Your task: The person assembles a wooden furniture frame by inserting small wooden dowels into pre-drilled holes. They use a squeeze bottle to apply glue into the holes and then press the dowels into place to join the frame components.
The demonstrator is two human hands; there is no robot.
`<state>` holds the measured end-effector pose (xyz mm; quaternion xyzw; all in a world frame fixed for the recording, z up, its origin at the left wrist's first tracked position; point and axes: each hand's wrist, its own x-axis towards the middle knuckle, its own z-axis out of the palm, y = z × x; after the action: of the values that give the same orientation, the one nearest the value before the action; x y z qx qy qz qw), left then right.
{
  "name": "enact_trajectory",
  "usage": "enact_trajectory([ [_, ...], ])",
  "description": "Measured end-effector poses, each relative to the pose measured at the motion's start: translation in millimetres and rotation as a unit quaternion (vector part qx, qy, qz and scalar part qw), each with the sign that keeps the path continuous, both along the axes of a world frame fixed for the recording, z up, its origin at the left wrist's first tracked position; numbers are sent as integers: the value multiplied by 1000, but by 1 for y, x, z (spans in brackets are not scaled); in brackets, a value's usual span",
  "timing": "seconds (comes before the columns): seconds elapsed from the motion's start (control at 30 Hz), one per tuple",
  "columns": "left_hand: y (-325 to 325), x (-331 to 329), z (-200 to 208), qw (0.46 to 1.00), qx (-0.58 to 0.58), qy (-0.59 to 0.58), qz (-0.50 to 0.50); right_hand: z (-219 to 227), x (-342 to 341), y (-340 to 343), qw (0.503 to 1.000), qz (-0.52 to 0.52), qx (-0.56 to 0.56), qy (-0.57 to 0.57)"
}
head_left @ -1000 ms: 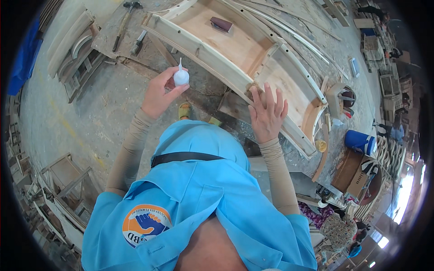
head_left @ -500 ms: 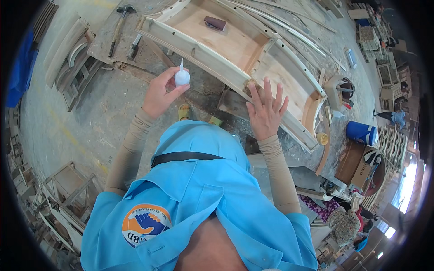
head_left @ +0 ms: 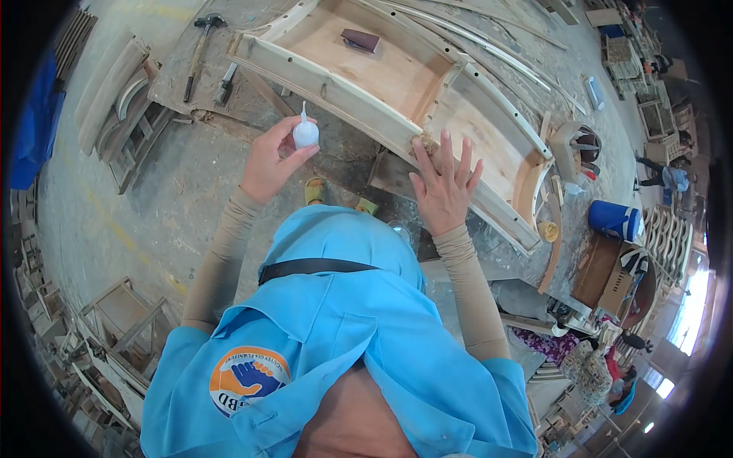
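My left hand [head_left: 269,158] is wrapped round a small white nozzle bottle [head_left: 306,135], its thin tip pointing up. Just to the right stands a curved wooden frame [head_left: 343,89] with a panel inside and dark holes along its rims. My right hand [head_left: 445,187] is at its near rim, fingers spread and stretched out, holding nothing. Beside those fingertips a small heap of sawdust [head_left: 427,143] sits on the rim, partly covered by the hand. A brown folded piece [head_left: 360,40], perhaps sandpaper, lies inside the frame.
A hammer [head_left: 200,57] and a chisel-like tool [head_left: 226,84] lie at the upper left. Curved wooden parts [head_left: 130,114] are stacked further left. On the right are a round yellowish container [head_left: 548,231], a blue cooler jug [head_left: 615,220] and a cardboard box [head_left: 613,292]. People work at the far right.
My right hand has shifted slightly left along the rim, uncovering a little more of the sawdust. The left hand keeps its hold on the bottle, almost unmoved.
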<state>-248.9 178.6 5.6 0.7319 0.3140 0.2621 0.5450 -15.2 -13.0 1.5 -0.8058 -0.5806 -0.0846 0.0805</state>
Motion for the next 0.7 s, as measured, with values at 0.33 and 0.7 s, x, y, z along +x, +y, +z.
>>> enact_trajectory([
  [0.33, 1, 0, 3, 999, -9, 32, -10, -2, 2, 3, 999, -3, 15, 35],
  [0.7, -2, 6, 2, 1000, 0, 10, 2, 4, -2, 9, 1000, -12, -6, 23],
])
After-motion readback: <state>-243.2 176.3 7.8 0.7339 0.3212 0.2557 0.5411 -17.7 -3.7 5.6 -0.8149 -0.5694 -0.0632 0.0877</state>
